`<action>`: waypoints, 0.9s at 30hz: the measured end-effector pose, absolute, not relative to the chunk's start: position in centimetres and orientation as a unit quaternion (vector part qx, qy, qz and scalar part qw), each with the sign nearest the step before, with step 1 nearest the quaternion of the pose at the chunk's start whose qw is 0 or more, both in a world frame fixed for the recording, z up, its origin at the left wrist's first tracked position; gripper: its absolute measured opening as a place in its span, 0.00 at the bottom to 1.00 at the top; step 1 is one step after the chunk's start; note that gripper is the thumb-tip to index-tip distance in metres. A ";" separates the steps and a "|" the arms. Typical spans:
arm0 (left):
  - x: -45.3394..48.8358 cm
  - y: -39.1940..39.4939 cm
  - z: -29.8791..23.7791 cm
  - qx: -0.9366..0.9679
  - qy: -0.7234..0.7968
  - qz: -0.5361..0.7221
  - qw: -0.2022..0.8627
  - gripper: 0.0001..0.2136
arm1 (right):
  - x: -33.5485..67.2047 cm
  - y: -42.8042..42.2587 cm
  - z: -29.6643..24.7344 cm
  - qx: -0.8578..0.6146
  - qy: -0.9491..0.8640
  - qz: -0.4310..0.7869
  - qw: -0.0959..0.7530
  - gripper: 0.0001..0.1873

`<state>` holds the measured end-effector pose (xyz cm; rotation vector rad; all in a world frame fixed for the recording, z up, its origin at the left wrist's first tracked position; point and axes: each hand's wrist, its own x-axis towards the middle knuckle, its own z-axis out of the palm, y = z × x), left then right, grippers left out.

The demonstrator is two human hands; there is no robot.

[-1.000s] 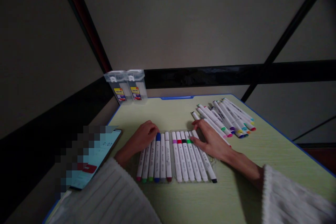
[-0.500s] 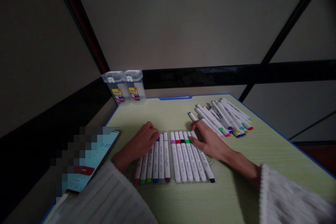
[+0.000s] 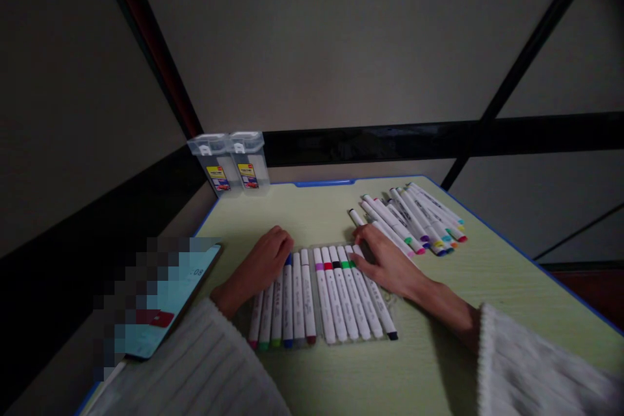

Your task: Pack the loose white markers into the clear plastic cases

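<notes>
Two side-by-side rows of white markers lie in a clear plastic tray (image 3: 351, 340) before me. The left row (image 3: 296, 299) shows coloured lower ends; the right row (image 3: 344, 305) has coloured bands near the top. My left hand (image 3: 266, 257) rests over the upper left markers, its fingers curled together; what they grip is hidden. At the right edge, my right hand (image 3: 383, 257) has thumb and fingers about the upper end of a black-ended marker (image 3: 383, 309). That marker slants, its black end pointing down and right.
Beyond my right hand lies a loose pile of white markers (image 3: 414, 218) with various coloured ends. Two clear lidded boxes (image 3: 251, 166) stand at the back left. A phone (image 3: 170, 299), partly blurred out, lies at left on the table (image 3: 341, 383). A wall rises behind.
Both hands and the markers keep nearly the same positions. The view has shifted slightly, and the digits on the phone's screen have changed.
</notes>
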<state>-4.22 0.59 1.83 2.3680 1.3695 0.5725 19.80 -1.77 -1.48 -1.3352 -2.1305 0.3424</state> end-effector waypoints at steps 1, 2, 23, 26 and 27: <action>-4.2 0.6 1.9 0.834 0.485 0.198 0.177 0.11 | 19.8 -1.8 -1.5 -0.502 -0.802 0.129 0.298 0.05; -4.2 0.7 2.0 0.832 0.487 0.194 0.181 0.10 | 19.8 -1.8 -1.5 -0.502 -0.801 0.129 0.299 0.05; -4.1 0.7 2.2 0.781 0.497 0.254 0.281 0.03 | 19.6 -2.0 -1.1 -0.491 -0.807 0.123 0.305 0.03; -4.1 0.8 2.3 0.773 0.484 0.258 0.320 0.03 | 19.7 -2.1 -1.1 -0.490 -0.808 0.122 0.304 0.03; -4.2 0.8 2.3 0.769 0.478 0.255 0.339 0.04 | 19.7 -2.1 -1.1 -0.490 -0.808 0.121 0.303 0.03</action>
